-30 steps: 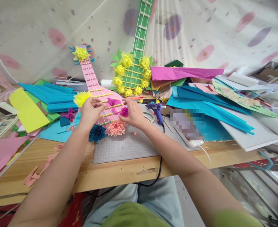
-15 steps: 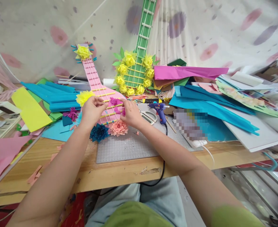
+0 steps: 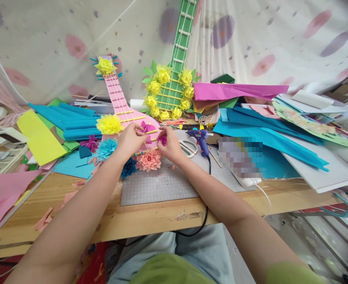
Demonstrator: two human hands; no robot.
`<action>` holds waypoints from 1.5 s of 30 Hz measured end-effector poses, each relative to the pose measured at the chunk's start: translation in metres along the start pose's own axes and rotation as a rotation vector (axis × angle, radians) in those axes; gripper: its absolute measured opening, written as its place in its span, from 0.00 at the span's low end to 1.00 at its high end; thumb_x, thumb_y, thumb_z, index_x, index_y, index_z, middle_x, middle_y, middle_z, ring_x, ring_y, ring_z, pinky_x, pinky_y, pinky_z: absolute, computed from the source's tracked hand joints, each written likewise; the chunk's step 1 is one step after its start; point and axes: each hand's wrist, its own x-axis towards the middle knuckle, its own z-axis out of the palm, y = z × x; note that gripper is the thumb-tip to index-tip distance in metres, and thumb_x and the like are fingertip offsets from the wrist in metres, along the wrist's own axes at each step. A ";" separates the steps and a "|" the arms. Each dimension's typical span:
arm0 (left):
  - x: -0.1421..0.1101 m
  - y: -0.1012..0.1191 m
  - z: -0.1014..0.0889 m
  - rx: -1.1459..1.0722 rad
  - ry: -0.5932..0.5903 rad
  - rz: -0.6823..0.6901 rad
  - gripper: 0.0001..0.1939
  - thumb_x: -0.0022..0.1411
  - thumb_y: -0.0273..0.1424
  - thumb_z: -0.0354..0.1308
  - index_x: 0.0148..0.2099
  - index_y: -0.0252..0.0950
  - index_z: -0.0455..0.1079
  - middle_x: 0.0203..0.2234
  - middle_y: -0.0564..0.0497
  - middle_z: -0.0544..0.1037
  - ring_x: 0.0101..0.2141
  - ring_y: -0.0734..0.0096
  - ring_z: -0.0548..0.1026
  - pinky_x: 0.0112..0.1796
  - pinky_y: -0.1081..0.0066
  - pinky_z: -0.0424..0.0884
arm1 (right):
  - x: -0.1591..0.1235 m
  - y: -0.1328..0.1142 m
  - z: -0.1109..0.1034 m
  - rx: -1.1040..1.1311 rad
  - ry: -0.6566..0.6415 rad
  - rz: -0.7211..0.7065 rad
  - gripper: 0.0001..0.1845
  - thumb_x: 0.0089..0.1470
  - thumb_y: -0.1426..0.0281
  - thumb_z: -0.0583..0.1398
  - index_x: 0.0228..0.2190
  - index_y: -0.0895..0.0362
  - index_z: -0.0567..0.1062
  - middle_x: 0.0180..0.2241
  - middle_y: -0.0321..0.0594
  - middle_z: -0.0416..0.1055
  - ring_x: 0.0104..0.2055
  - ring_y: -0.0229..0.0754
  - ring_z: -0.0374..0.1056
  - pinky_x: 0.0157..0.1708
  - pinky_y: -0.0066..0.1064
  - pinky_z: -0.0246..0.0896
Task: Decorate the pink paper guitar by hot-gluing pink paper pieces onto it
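Observation:
The pink paper guitar lies on the table with its neck pointing away from me. Over its lower body, my left hand has thumb and fingers drawn together beside a magenta paper flower; what is between its fingertips I cannot make out. My right hand pinches a small magenta paper flower at the guitar's right side. Around the body sit a yellow paper flower, a light blue one, a dark blue one partly behind my left wrist, and a peach one.
A green paper guitar ringed with yellow flowers stands behind. Right of my hands are scissors and a blue glue gun with its black cord crossing the grey cutting mat. Blue crepe paper is piled at right.
My left hand has moved right, toward the magenta flowers, uncovering the light blue flower. My right hand has shifted slightly right, and the magenta flower in its fingers now shows more clearly.

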 end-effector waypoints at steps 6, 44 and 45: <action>0.002 0.014 0.011 0.207 -0.046 -0.038 0.14 0.43 0.28 0.64 0.33 0.40 0.64 0.24 0.52 0.77 0.36 0.56 0.77 0.39 0.61 0.67 | -0.003 0.001 0.000 0.078 0.009 0.017 0.26 0.45 0.76 0.52 0.49 0.58 0.64 0.36 0.44 0.71 0.42 0.47 0.66 0.47 0.40 0.61; 0.006 0.025 0.019 0.297 -0.155 -0.072 0.16 0.53 0.34 0.60 0.45 0.35 0.70 0.39 0.44 0.80 0.44 0.57 0.77 0.45 0.64 0.68 | -0.004 0.005 -0.001 0.098 0.016 -0.024 0.25 0.43 0.77 0.53 0.47 0.56 0.64 0.36 0.43 0.71 0.41 0.47 0.66 0.45 0.41 0.62; 0.006 0.024 0.019 0.300 -0.155 -0.070 0.14 0.55 0.35 0.59 0.44 0.36 0.71 0.40 0.44 0.80 0.45 0.57 0.76 0.45 0.64 0.68 | -0.004 0.005 -0.001 0.099 0.015 -0.023 0.25 0.43 0.77 0.53 0.47 0.56 0.64 0.36 0.43 0.71 0.41 0.47 0.66 0.45 0.41 0.62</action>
